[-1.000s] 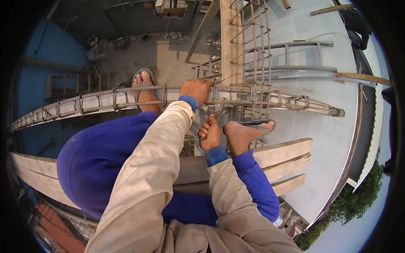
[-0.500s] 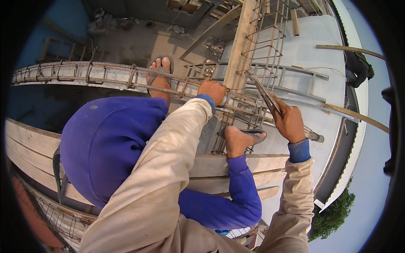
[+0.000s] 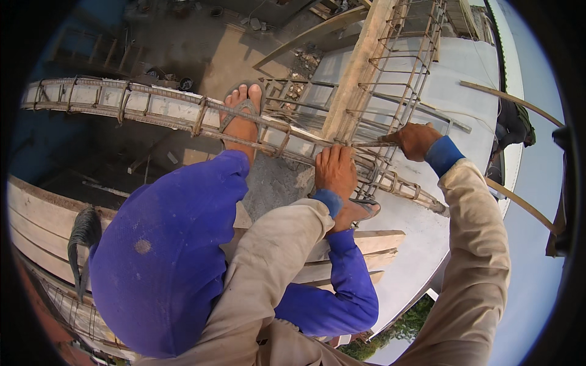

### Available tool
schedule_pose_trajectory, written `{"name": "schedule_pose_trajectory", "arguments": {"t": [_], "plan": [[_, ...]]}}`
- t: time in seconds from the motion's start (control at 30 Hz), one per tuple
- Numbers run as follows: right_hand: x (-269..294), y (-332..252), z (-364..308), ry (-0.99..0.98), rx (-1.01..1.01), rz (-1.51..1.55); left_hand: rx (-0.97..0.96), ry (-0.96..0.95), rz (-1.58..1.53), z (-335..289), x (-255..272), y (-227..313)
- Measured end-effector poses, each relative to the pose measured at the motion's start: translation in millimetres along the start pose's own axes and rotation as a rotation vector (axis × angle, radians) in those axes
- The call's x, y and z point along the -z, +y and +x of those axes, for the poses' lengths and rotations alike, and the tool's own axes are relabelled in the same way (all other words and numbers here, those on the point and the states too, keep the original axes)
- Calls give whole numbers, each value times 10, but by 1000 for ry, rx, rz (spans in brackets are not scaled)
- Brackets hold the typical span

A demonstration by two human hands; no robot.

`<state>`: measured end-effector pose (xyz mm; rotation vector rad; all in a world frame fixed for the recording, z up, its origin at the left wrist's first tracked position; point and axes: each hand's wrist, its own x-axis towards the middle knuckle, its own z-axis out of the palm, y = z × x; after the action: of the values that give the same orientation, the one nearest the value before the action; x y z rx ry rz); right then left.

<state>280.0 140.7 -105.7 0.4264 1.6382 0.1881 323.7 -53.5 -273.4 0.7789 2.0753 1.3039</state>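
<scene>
My left hand [image 3: 337,169] is closed over the rebar cage [image 3: 282,141], its fingers bent over the bars at the foot of an upright plank; whether it also pinches a wire is hidden. My right hand [image 3: 417,141] is closed around the handles of steel pincers [image 3: 377,144]. Held nearly level, the pincers have their head turned left toward the crossing of the bars, just beyond my left fingers. Thin stirrups ring the long bars. A second rebar cage [image 3: 400,67] runs away from the joint beside the wooden plank [image 3: 354,79].
My sandalled feet rest on the beam and beside the joint. Wooden boards [image 3: 55,229] lie below my legs. A ladder [image 3: 448,116] lies on the pale sheet at right. Far down is a floor with rubble [image 3: 308,60]. Another person [image 3: 514,125] crouches at the right edge.
My right hand has moved up, swinging the pincers from steeply slanted to nearly level. My left hand has shifted right and down along the bars. The view has tilted slightly.
</scene>
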Motion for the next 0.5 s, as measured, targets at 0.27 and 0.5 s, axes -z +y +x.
{"name": "schedule_pose_trajectory", "arguments": {"t": [0.27, 0.5], "plan": [[244, -314, -43, 20, -49, -287, 1049, -338, -1922, -84, -626, 275], [173, -388, -40, 123, -30, -392, 1089, -186, -2118, 31, -595, 326]]}}
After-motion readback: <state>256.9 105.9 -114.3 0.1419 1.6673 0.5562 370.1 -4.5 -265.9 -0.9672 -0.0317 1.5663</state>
